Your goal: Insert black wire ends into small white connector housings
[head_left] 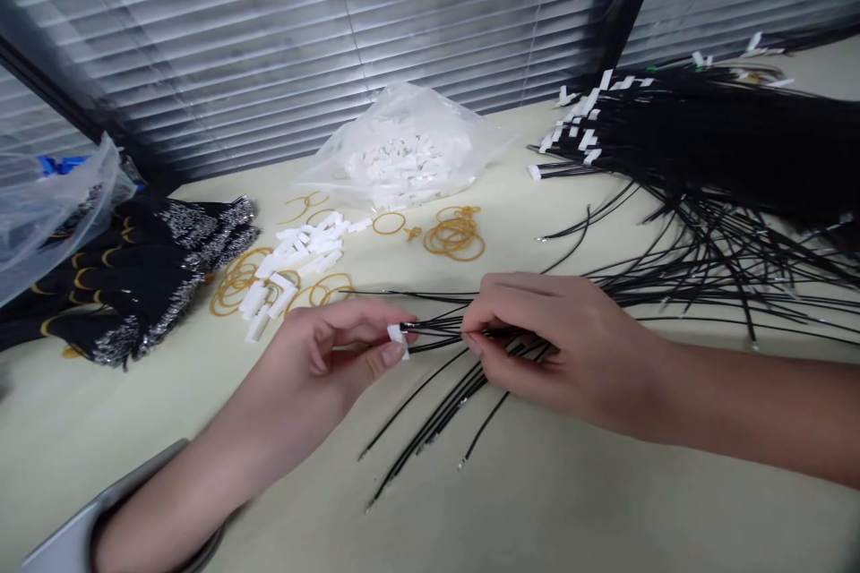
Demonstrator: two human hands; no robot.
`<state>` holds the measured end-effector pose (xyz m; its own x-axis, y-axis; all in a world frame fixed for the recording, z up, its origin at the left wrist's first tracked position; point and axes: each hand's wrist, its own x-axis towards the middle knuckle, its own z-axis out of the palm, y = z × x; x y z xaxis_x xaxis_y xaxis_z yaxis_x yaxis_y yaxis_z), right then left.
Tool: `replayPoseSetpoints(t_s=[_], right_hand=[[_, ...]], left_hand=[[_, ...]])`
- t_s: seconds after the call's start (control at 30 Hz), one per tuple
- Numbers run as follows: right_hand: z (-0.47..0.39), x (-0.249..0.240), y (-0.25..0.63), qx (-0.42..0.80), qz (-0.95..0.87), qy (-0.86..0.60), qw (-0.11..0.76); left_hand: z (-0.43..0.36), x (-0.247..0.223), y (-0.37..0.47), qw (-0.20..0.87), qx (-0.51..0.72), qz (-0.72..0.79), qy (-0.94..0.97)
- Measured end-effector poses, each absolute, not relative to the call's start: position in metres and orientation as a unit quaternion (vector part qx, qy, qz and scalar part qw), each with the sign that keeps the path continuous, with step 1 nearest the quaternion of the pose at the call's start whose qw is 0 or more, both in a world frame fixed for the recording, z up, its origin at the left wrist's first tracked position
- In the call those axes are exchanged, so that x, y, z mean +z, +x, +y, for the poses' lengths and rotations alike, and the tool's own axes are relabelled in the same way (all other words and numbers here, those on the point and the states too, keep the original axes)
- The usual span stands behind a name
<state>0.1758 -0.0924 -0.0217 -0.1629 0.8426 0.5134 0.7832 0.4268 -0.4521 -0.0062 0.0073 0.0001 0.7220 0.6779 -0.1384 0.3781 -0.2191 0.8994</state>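
Between the thumb and fingers of my left hand is a small white plastic connector housing. Several thin black wires run from the housing to my right hand, whose thumb and forefinger are pinched on them. Whether every one of these wires sits in the housing, I cannot tell. More loose black wires with small metal ends fan out on the table below my right hand. Behind my left hand lies a pile of loose white housings among yellow rubber bands.
A clear plastic bag full of white housings stands at the back. On the left are banded bundles of black wires with metal ends, beside another clear bag. A large heap of black wires, many with white housings, fills the right. Blinds hang behind.
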Motion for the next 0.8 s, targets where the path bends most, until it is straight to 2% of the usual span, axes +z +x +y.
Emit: replayPoseSetpoints(t_s=[0.8], right_hand=[[-0.0927,-0.0229,0.1719,0.025,-0.740,-0.566,0.362]], left_hand=[[0.0029,0.0024,-0.0042,0.531,0.152,0.342,0.760]])
